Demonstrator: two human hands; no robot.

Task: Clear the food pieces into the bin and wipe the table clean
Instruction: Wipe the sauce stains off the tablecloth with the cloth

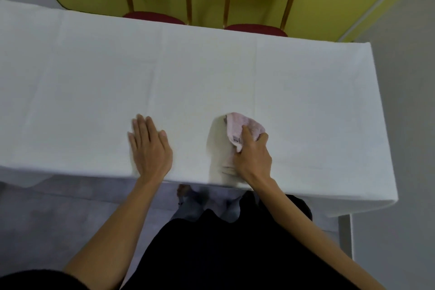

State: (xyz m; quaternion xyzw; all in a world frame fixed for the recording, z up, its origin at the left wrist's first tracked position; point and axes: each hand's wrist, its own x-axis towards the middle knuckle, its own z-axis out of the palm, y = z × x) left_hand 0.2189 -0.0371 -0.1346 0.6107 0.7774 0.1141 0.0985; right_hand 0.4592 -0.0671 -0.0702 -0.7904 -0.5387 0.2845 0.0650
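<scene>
A table covered with a white cloth (211, 73) fills the middle of the view. My right hand (253, 158) presses a crumpled pale pink cloth (244, 126) onto the tabletop near the front edge, fingers closed over it. My left hand (148, 146) lies flat on the white cloth to the left, palm down, fingers together, holding nothing. The tablecloth bunches into a fold just left of my right hand. No food pieces and no bin show in the view.
Two chairs with dark red seats (154, 17) (256, 29) and wooden frames stand at the table's far side against a yellow wall. The table's right corner (376, 125) drops off to grey floor. My dark clothing fills the bottom.
</scene>
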